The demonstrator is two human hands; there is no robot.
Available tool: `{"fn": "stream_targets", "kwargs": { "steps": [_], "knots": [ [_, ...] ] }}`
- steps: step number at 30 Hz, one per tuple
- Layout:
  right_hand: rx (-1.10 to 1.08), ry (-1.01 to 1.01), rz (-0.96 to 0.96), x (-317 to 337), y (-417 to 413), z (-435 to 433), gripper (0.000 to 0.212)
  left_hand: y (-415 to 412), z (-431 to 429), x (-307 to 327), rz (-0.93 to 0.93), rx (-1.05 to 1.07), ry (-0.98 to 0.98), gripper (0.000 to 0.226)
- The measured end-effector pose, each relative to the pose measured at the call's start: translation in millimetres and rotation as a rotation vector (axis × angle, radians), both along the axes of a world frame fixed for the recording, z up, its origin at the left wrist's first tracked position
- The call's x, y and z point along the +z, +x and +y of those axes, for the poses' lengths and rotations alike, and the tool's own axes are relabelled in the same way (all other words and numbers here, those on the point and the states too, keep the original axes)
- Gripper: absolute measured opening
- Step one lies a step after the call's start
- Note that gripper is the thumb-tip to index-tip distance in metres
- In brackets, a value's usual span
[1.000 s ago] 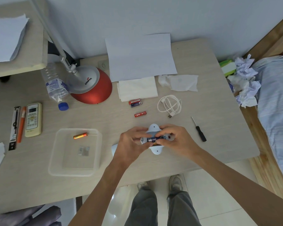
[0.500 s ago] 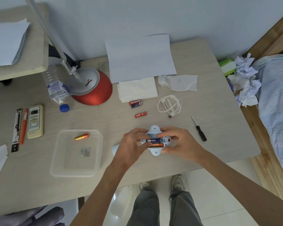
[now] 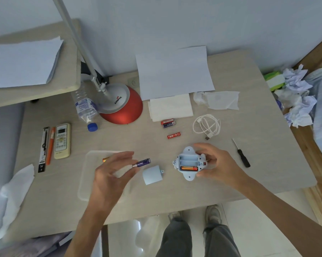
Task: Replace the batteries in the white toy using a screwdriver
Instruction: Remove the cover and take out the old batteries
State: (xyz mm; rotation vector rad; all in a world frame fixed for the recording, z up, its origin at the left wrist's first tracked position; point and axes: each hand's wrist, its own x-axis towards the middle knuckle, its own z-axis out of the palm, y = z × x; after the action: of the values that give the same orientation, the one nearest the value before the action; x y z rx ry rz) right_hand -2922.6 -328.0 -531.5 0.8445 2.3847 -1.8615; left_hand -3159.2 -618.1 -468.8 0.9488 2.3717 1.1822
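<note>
Head view showed the white toy [image 3: 189, 163] lying on the desk [image 3: 249, 127] with its battery bay facing up, the right hand [image 3: 216, 164] curled around its right side to keep it from sliding. 1 orange battery [image 3: 189, 168] sat in the nearest slot; the other 2 slots looked empty. The left hand [image 3: 113, 170] pinched a purple battery [image 3: 141, 162] by one end in its fingertips, over the edge of the clear tray [image 3: 86, 175], probably to drop it beside the spent cell [image 3: 105, 160] there. The loose cover [image 3: 152, 174] lay between the hands, close to the toy. 3 fresh batteries [image 3: 168, 123] waited further back, and the screwdriver [image 3: 241, 153] lay to the right, nothing blocking either
</note>
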Motion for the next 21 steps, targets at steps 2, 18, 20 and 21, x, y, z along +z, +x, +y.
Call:
{"fn": "stream_targets", "kwargs": {
  "steps": [2,18,20,21],
  "knots": [
    [0.009,0.016,-0.036,-0.6,-1.0,0.8,0.08,-17.7,-30.3,0.1,0.026,0.022,-0.04,0.03],
    [-0.028,-0.059,-0.103,-1.8,-5.4,10.0,0.078,-61.0,-68.1,-71.8,0.196,-0.035,-0.466,0.027],
    [-0.027,-0.063,-0.106,-3.2,-5.5,10.3,0.078,-59.4,-66.6,-65.0,0.173,-0.04,-0.492,0.029],
    [-0.025,-0.066,-0.109,-3.9,-5.1,10.7,0.078,-58.4,-65.9,-58.7,0.168,-0.045,-0.495,0.029]
  ]
}}
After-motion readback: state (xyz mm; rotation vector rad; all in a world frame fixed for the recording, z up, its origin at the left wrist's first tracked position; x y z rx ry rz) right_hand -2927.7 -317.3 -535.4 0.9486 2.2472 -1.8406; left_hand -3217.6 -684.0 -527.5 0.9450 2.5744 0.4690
